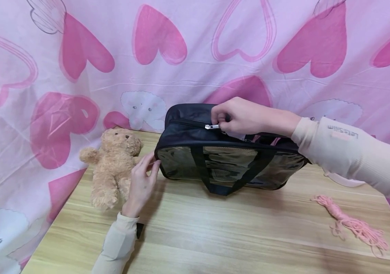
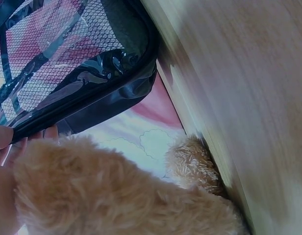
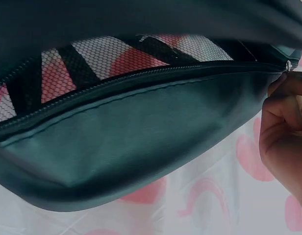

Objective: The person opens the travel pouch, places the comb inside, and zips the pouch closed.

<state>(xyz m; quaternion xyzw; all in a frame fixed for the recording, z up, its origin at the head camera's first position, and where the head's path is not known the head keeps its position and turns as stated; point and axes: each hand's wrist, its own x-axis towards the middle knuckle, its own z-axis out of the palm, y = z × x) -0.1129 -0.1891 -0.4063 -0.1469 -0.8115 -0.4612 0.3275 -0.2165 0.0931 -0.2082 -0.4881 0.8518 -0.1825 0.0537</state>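
Note:
A black bag (image 1: 188, 134) with clear front panels and a black handle (image 1: 219, 189) stands upright on the table. My right hand (image 1: 246, 116) pinches the silver zipper pull (image 1: 212, 126) on the bag's top. In the right wrist view, the zipper's parted teeth (image 3: 116, 78) leave a gap up to the pull, with mesh (image 3: 89, 54) visible through it. At the bag's left end, my left hand (image 1: 143, 180) pinches the edge, thumb in front and fingertips behind. A light brown teddy bear (image 1: 111, 163) lies right beside that hand, partly covered by it.
Pink cord (image 1: 350, 224) lies bundled on the wooden table (image 1: 222, 232) at the right. A pale rounded object (image 1: 346, 179) shows partly under my right sleeve. Behind the table hangs a pink curtain (image 1: 195, 76) with hearts. A small black item (image 1: 140, 230) sits by my left wrist.

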